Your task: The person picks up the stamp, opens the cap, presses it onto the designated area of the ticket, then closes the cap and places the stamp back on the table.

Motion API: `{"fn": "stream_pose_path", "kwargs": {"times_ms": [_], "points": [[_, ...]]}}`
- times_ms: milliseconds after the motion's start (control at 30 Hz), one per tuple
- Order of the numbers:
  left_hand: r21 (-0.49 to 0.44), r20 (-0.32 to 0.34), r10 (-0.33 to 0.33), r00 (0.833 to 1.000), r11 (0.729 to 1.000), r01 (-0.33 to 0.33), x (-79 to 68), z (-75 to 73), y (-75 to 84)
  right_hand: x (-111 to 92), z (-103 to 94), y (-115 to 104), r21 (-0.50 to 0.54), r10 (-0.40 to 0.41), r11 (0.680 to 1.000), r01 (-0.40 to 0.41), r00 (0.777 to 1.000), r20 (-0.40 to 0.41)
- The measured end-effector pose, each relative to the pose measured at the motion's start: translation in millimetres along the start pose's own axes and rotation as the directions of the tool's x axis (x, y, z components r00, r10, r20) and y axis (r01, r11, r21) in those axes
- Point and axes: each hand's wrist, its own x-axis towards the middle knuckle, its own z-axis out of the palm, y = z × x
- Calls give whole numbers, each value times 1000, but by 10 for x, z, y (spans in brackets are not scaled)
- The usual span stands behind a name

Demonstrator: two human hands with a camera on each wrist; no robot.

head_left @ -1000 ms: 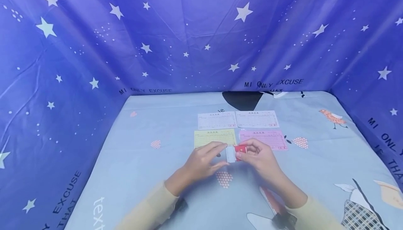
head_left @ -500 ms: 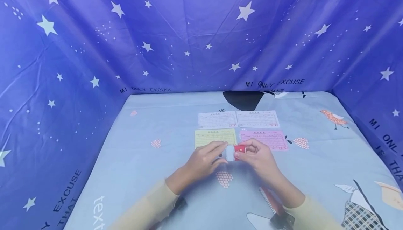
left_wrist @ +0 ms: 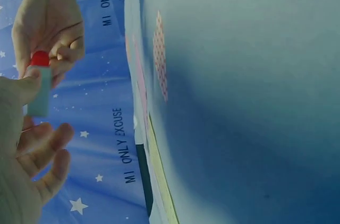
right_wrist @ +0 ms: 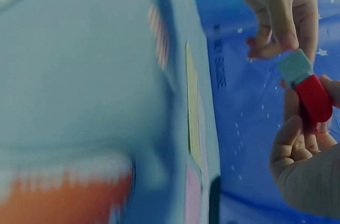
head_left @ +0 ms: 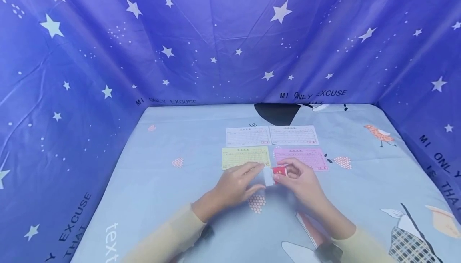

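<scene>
Between my two hands is a small red stamp [right_wrist: 314,99] with a pale grey cap [right_wrist: 296,67] on its left end. My right hand [head_left: 301,183] grips the red body between thumb and fingers, the other fingers curled behind it. My left hand [head_left: 234,185] pinches the pale cap, forefinger at its far edge and thumb at its near edge. Just beyond the hands lie a yellow printed slip [head_left: 241,156] and a pink printed slip [head_left: 306,155]. The left fingertips overlap the yellow slip and the right fingers overlap the pink one in the head view.
Farther back, two white printed slips [head_left: 247,137] lie side by side on the light blue patterned cloth [head_left: 173,199]. Blue curtains with white stars [head_left: 216,35] enclose the back and both sides of the table.
Both hands have shifted slightly right with the stamp, uncovering more of the yellow slip. The slips stay where they were.
</scene>
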Motion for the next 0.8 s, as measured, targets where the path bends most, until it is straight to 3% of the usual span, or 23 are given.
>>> {"fn": "stream_pose_path", "kwargs": {"times_ms": [67,100,200,333,433,533,800], "points": [[10,48,-32,998,999,32,-18,-4,14,-14,-85,26,-190,-40,981,33,999,-30],[16,66,-44,997,999,43,-31,-6,18,-22,-137,36,-291,-58,956,43,997,-44],[27,102,-77,992,997,75,-72,-25,22,-49,-316,67,-552,-97,833,33,991,-88],[22,98,-109,989,994,107,-126,-41,7,-82,-512,108,-720,-135,694,8,984,-120],[31,96,-125,988,992,122,-174,-41,-20,-86,-584,152,-777,-188,628,31,976,-113],[49,109,-125,986,992,120,-216,-45,-53,-77,-607,203,-801,-218,596,56,971,-94],[123,193,-118,974,988,95,-310,-41,-149,-55,-616,338,-818,-208,571,62,975,-71]]}}
